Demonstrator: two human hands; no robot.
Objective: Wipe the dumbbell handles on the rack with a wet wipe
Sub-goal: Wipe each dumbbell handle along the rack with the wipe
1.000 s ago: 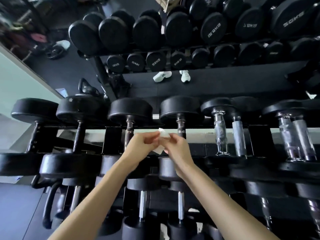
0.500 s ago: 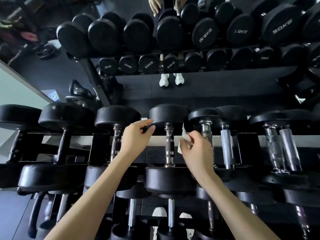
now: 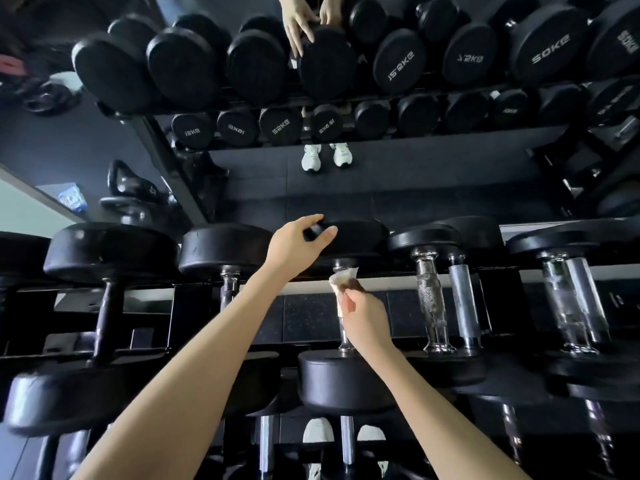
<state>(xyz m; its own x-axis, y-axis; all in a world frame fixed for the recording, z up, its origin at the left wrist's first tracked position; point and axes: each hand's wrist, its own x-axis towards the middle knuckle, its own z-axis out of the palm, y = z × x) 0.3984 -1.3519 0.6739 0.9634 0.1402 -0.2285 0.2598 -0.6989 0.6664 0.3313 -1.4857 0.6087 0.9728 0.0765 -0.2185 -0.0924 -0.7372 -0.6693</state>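
My left hand (image 3: 298, 242), centre frame, has its fingers curled over the rim of the far head (image 3: 363, 237) of the middle dumbbell (image 3: 343, 379), with the thumb along the front edge. It grips that head and nothing else. The dumbbell lies in its slot on the rack (image 3: 187, 317), its near head at lower centre of the frame.

Just right of and below my left hand, the wipe (image 3: 341, 277) is bunched against the top end of the handle (image 3: 346, 336), right under the far head. My right hand (image 3: 365, 315) pinches the wipe between thumb and fingertips, the other fingers tucked in. I cannot tell how far the wipe goes round the bar.

To do this well, I think:
- The left hand keeps pressing so the dumbbell does not roll.
- The wipe gets wrapped right round the bar, not just dabbed on the front.
- I pull it down the whole length to the near head, twisting to reach the back.
- Bunched up, the wipe will likely miss patches.

The chrome handles (image 3: 431, 306) at centre right have no wipe on them and look like the next ones to do.

Half a second ago the wipe was held beside the handle, on its right, not on it. My left thumb was only just reaching the head's edge. Now the wipe is on the bar and the left hand is closed over the head. A second ago both hands pinched the wipe together in front of the rack.
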